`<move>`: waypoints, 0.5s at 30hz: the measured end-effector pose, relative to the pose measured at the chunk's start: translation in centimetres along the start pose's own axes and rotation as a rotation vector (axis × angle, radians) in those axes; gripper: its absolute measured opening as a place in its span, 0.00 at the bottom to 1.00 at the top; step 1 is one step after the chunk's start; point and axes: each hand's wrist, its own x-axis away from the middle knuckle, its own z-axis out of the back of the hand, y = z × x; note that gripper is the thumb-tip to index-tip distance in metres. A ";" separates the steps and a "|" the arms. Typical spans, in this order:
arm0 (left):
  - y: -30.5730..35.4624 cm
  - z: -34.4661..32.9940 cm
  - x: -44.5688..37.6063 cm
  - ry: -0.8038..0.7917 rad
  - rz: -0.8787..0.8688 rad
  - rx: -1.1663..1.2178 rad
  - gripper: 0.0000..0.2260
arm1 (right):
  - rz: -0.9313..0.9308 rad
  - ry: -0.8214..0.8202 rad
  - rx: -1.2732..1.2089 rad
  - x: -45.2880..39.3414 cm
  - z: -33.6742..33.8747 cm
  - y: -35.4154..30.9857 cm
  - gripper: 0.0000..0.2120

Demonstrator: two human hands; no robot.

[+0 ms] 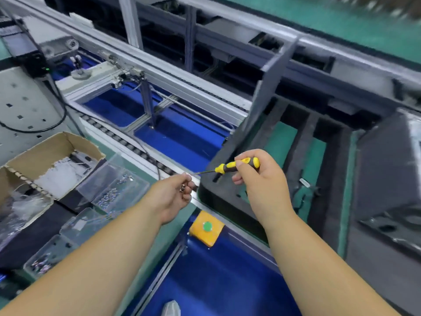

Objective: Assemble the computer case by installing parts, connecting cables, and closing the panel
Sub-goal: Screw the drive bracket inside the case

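My right hand [257, 179] grips a screwdriver [237, 166] with a yellow and black handle, its thin shaft pointing left toward my left hand [175, 195]. Between its curled fingers my left hand pinches small screws [182, 189], just below the screwdriver's tip. Both hands hover over the near left corner of a black foam pallet [230, 153] on the conveyor. A dark grey computer case [387, 169] sits at the right on that pallet, blurred.
Clear plastic trays of screws [114, 190] and a cardboard box of white parts [52, 165] lie to the left. A yellow box with a green button [206, 228] is mounted on the rail below my hands. Roller conveyor rails [127, 142] run diagonally over blue panels.
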 end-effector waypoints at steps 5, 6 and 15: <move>-3.9 -8.3 2.1 -0.188 -0.006 -0.074 0.09 | 0.002 0.126 -0.025 2.6 8.6 -0.2 0.06; -4.7 -9.9 2.5 -0.217 -0.016 -0.091 0.08 | 0.006 0.155 -0.026 3.1 10.4 -0.2 0.06; -11.1 -22.1 5.7 -0.378 0.061 -0.169 0.04 | 0.033 0.358 -0.057 7.9 25.0 -0.1 0.04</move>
